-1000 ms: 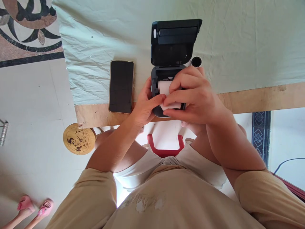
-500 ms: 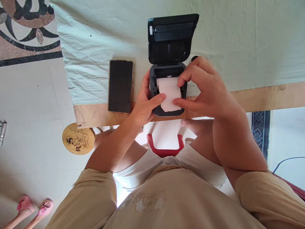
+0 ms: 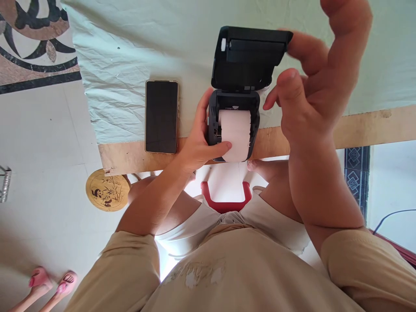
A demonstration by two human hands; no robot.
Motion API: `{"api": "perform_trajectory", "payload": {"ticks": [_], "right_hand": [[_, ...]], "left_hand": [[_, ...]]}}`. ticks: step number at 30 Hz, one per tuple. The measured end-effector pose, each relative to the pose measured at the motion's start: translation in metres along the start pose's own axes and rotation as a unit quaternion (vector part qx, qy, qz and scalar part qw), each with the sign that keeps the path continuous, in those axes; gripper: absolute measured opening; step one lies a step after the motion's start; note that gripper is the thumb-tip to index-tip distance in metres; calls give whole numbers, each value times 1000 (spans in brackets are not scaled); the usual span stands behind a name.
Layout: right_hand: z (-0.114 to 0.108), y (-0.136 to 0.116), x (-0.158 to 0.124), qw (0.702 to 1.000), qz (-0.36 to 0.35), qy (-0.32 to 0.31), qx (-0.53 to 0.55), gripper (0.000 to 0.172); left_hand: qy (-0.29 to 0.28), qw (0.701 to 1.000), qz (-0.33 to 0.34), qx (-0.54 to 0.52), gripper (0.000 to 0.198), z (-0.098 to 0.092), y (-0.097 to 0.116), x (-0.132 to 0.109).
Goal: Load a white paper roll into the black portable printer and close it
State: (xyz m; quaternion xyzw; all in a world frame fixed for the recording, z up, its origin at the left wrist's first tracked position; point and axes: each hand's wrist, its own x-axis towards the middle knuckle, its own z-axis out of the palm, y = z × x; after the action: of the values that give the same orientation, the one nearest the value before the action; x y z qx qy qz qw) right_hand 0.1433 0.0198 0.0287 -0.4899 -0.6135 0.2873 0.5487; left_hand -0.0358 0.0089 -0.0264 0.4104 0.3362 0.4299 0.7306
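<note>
A small black label printer sits near the table's front edge with its lid raised. A white paper roll lies inside it, its loose end drawn toward me over the front rim. My left hand grips the printer's left side, with the thumb pressing on the paper. At the lid's upper right corner, the index finger of my right hand touches or reaches just behind the edge. The thumb and other fingers of that hand are spread apart and hold nothing.
Left of the printer lies a dark-screened phone on the pale green cloth. A small round object is mostly hidden behind the lid's lower right corner. A round wooden stool stands by the table corner. Another person's feet in pink slippers are at lower left.
My right hand has let go of the paper and moved up and right to the lid's corner. The printer has shifted slightly right, and the paper now reaches over its front rim.
</note>
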Motion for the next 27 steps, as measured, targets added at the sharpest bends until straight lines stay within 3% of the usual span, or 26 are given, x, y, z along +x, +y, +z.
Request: {"api": "perform_trajectory", "payload": {"ticks": [5, 9, 14, 19, 23, 27], "right_hand": [[4, 8, 2, 999, -36, 18, -1, 20], [-6, 9, 4, 995, -27, -84, -40, 13], [-19, 6, 7, 966, -1, -243, -89, 17], [-20, 6, 6, 954, 30, -289, -77, 10], [-16, 8, 3, 959, 63, -273, -29, 29], [-11, 10, -1, 942, 124, -311, 34, 52]], "left_hand": [[-41, 998, 44, 37, 102, -12, -13, 5], [-36, 999, 27, 30, 105, -15, -17, 5], [-20, 1000, 2, 22, 108, -12, -12, 4], [-8, 1000, -13, 11, 108, -8, -4, 1], [8, 998, 11, -61, 91, 3, 2, -2], [58, 995, 13, -80, 73, 12, 6, -5]]}}
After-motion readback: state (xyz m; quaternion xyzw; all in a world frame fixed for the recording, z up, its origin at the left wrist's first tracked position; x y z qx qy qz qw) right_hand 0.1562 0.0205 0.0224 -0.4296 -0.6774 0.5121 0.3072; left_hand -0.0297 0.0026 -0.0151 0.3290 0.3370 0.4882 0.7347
